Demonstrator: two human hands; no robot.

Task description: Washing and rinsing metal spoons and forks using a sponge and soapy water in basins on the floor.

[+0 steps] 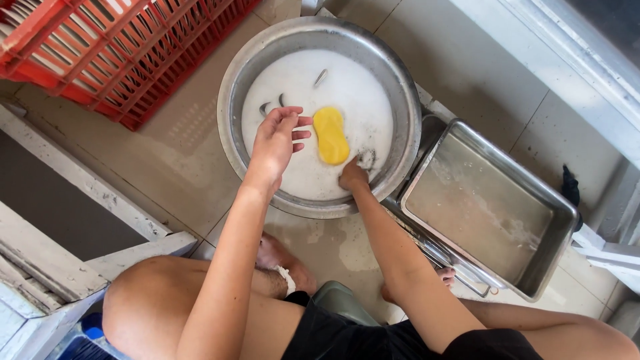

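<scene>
A round metal basin [230,93] full of white suds sits on the tiled floor. A yellow sponge [331,135] floats in the foam near the middle. My left hand [276,140] hovers just above the suds to the left of the sponge, fingers apart and holding nothing. My right hand [353,175] dips into the foam at the near rim, fingers under the suds, so what it holds is hidden. Handles of cutlery [321,77] poke out of the foam at the far side.
A rectangular steel tray [553,200] of cloudy water stands to the right of the basin. A red plastic crate [113,53] with white plates is at the upper left. A white wooden frame [60,200] lies to the left. My bare knees and feet are below.
</scene>
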